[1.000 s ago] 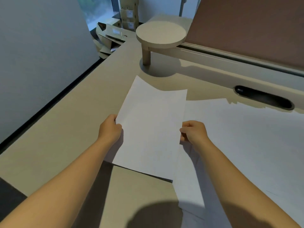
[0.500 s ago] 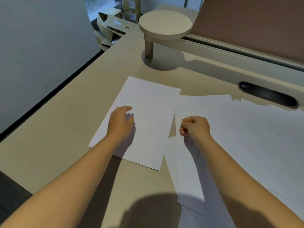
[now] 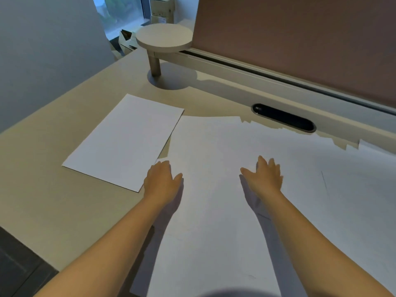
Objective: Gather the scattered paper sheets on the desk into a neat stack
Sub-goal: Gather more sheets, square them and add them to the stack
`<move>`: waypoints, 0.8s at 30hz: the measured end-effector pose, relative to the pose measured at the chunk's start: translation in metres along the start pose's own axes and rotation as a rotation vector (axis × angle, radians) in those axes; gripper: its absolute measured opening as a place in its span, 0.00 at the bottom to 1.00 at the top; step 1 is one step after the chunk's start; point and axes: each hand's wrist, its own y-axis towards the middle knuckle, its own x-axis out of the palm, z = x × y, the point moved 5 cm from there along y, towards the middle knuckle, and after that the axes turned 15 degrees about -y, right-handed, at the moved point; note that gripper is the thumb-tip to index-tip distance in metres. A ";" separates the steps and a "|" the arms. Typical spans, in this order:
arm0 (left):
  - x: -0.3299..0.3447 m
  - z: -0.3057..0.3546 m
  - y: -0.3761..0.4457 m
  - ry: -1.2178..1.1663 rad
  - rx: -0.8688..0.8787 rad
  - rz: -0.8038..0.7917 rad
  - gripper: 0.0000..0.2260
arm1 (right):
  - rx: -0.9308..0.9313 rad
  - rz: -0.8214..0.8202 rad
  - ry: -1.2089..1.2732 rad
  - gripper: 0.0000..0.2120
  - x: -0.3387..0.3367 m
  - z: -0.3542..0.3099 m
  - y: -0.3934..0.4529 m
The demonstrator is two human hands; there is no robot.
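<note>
White sheet (image 3: 125, 140) laid aside on my table (image 3: 53, 189); left hand (image 3: 161, 181) and right hand (image 3: 264, 177) flat, released, on the scattered sheets (image 3: 214, 211) left to gather

You're in an office: desk (image 3: 53, 206) with partition (image 3: 300, 39) at 1 o'clock (cable slot (image 3: 282, 117) below it).
</note>
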 end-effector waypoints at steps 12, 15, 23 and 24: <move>0.044 0.019 0.008 0.158 0.106 -0.302 0.36 | -0.157 -0.129 -0.284 0.39 0.020 0.041 0.004; 0.040 0.024 0.013 0.017 0.137 -0.316 0.36 | -0.232 -0.135 -0.060 0.36 0.013 0.025 0.000; 0.028 0.025 0.019 -0.198 -0.069 -0.226 0.14 | 0.079 -0.251 -0.172 0.38 0.018 0.026 -0.021; 0.029 0.026 0.017 -0.183 -0.077 -0.258 0.09 | 0.083 -0.266 -0.159 0.37 0.017 0.021 -0.025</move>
